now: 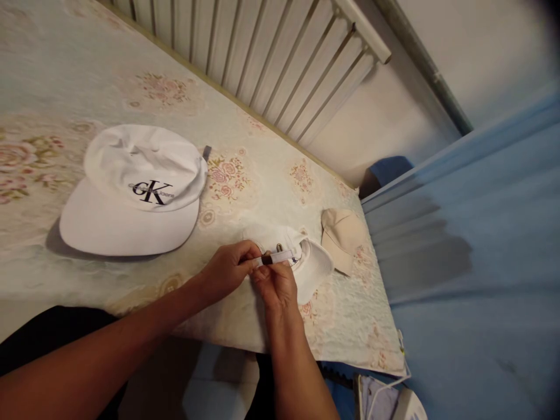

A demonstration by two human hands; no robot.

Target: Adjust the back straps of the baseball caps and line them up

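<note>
A white cap [315, 269] lies on the patterned cloth with its brim pointing right. Its pale strap [283, 255], dark along one part, runs between my hands, and a small metal buckle [279, 248] shows just above. My left hand [234, 267] pinches the strap's left end between thumb and fingers. From below, my right hand [277, 286] is closed on the strap close to the left fingertips. Part of the cap's crown is hidden behind my hands. A larger-looking white cap [140, 181] with a black "CK" logo rests to the left, apart from both hands.
A beige cap [343, 239] sits just beyond the white cap's brim. The floral cloth [258, 175] covers the surface, bordered by a slatted rail [262, 58] at the back. On the right hangs a blue curtain [472, 262]. A white appliance [411, 405] stands low at bottom right.
</note>
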